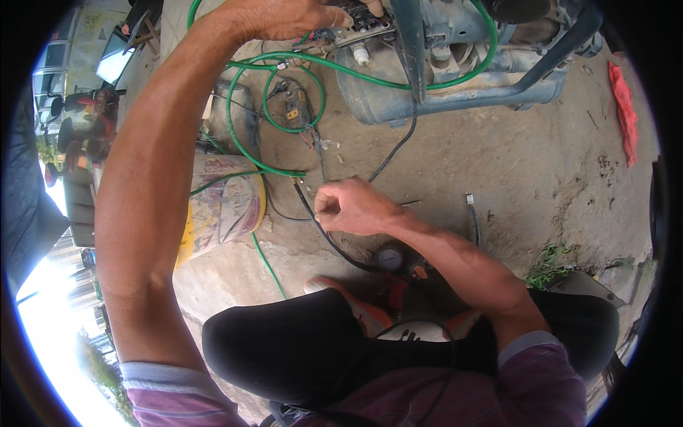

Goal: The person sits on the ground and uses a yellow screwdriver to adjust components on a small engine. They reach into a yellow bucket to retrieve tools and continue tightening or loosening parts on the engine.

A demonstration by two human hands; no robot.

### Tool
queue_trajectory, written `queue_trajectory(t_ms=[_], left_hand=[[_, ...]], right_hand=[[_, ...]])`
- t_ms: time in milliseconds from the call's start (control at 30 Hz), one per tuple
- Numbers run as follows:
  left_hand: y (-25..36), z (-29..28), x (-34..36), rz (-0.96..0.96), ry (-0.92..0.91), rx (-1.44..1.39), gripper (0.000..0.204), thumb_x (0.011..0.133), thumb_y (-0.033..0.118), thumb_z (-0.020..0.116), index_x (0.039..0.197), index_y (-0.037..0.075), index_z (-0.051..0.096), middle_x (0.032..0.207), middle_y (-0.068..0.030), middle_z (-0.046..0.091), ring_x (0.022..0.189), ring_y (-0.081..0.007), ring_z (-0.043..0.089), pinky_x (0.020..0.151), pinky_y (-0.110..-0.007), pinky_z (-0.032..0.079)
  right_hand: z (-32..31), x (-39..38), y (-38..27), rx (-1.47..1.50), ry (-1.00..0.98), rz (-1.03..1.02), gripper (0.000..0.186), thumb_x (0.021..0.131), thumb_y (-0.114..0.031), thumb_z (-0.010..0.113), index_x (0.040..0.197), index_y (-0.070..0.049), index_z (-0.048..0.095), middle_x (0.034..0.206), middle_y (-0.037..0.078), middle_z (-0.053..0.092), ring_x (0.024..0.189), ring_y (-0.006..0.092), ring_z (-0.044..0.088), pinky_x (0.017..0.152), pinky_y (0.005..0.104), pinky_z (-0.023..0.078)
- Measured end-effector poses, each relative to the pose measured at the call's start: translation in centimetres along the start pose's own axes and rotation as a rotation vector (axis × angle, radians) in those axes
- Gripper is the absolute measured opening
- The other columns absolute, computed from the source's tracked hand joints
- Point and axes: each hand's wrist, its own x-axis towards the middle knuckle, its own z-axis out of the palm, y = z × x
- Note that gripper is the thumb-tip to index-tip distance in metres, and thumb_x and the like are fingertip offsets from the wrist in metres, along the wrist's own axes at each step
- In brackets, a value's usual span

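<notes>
At the top, my left hand reaches over a blue-grey air compressor. Its fingers are closed around an uncovered electrical switch with dark terminals on a metal base. A white fitting sticks out below that base. My right hand is lower, above the concrete floor, with its fingers curled into a pinch. Whether anything small is between those fingertips is hidden. Just left of it runs a black hose, its upper end beside the end of a green hose.
A pale, stained bucket lies left of my right hand. Near the green hose loops is a power strip. A pressure gauge sits by my shoes. Red cloth lies far right, and a cable end points up from the floor.
</notes>
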Motion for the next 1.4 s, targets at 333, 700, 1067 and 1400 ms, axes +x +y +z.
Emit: queue_trajectory(t_ms=[333,700,1067,1400], left_hand=[[0.4,-0.1,0.3,-0.140,-0.028,-0.018,0.051,0.087,0.004,0.062,0.138,0.007,0.062,0.140,-0.0193,0.062,0.133,-0.0344,0.056,0.115,-0.041,0.041],[0.3,-0.1,0.3,-0.159,-0.033,-0.108,0.053,0.086,0.000,0.060,0.139,0.007,0.061,0.142,-0.0185,0.061,0.134,-0.0334,0.054,0.117,-0.040,0.039],[-0.5,0.4,0.2,-0.035,0.059,-0.140,0.054,0.082,-0.004,0.058,0.134,0.007,0.064,0.132,-0.0200,0.063,0.127,-0.0360,0.058,0.111,-0.043,0.045],[-1.6,1.4,-0.9,-0.138,0.109,-0.011,0.038,0.093,0.006,0.068,0.130,0.007,0.067,0.128,-0.0117,0.067,0.120,-0.0282,0.062,0.107,-0.039,0.049]], right_hand=[[-7.0,5.9,-9.8,0.806,0.788,-0.305,0.009,0.094,-0.006,0.075,0.099,-0.005,0.067,0.089,0.004,0.074,0.077,0.0129,0.071,0.067,0.0250,0.053],[-6.1,9.9,-10.1,0.798,1.121,-0.508,0.021,0.094,-0.007,0.073,0.110,0.001,0.063,0.086,0.007,0.073,0.080,0.0131,0.071,0.068,0.0254,0.051],[-6.6,11.5,-11.4,0.882,1.269,-0.440,0.026,0.094,-0.013,0.073,0.116,-0.002,0.065,0.084,0.000,0.060,0.074,0.0073,0.055,0.062,0.0237,0.043],[-6.4,11.3,-12.0,0.896,1.263,-0.356,0.023,0.096,-0.013,0.069,0.116,-0.004,0.064,0.083,-0.001,0.063,0.072,0.0074,0.058,0.062,0.0246,0.042]])
